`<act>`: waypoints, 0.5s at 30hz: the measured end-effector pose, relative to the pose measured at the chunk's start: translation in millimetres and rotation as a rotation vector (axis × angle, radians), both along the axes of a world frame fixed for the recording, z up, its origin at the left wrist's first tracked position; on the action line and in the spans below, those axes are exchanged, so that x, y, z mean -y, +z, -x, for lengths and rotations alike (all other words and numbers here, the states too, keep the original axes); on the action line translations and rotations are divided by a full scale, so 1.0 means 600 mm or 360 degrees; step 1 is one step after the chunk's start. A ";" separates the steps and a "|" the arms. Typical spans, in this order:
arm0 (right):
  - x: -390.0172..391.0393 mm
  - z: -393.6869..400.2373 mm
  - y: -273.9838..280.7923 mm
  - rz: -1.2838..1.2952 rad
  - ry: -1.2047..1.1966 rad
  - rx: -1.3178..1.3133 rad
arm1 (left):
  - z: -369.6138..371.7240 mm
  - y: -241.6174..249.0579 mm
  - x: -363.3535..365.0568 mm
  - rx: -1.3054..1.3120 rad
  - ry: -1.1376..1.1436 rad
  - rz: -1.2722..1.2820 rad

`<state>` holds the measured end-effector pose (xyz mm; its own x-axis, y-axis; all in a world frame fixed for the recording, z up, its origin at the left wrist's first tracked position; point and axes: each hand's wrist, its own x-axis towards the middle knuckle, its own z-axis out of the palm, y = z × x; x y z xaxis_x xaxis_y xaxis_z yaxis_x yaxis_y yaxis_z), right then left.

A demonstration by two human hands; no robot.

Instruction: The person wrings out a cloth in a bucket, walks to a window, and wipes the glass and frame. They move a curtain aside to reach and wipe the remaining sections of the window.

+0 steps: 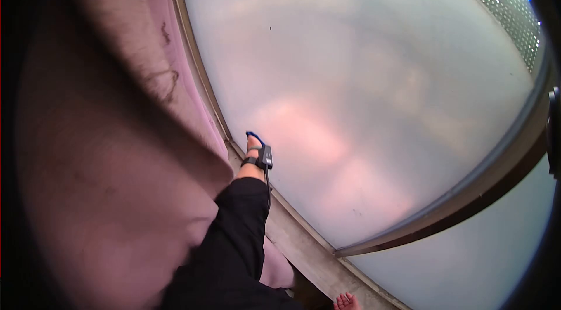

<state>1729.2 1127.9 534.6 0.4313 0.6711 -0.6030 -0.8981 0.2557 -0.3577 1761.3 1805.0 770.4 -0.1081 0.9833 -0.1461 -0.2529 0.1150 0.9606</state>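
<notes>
My left hand [253,144] is at the end of an outstretched black sleeve, beside the pink cloth and in front of a frosted window pane [362,76]. A blue band or edge shows at its fingertips, and a small black device [266,157] with a cable is strapped at the wrist. The hand is seen edge-on, so its fingers and anything in them cannot be made out. Low at the bottom edge, my right hand [346,301] shows partly, with slightly curled fingers apart and nothing visible in the palm.
Large pink cloth [117,193] with dark marks hangs across the left side, close to the camera. A brown window frame [456,208] curves across the right, and a ledge [304,243] runs below the pane. Perforated, bright material [502,6] shows at the upper right.
</notes>
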 end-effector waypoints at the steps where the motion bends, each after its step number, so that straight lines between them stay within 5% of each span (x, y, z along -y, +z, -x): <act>1: 0.020 -0.007 -0.032 -0.0016 0.0011 -0.0009 | -0.002 0.009 0.000 -0.0013 0.0040 -0.0126; 15: -0.035 -0.095 -0.455 0.0216 -0.0030 -0.0067 | -0.008 0.051 -0.184 -0.0206 0.0245 -0.1396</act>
<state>1786.5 1149.2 261.3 0.4158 0.5741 -0.7054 -0.9084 0.2247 -0.3525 1766.1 1915.1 801.3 -0.2111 0.7092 0.6726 -0.0887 -0.6992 0.7094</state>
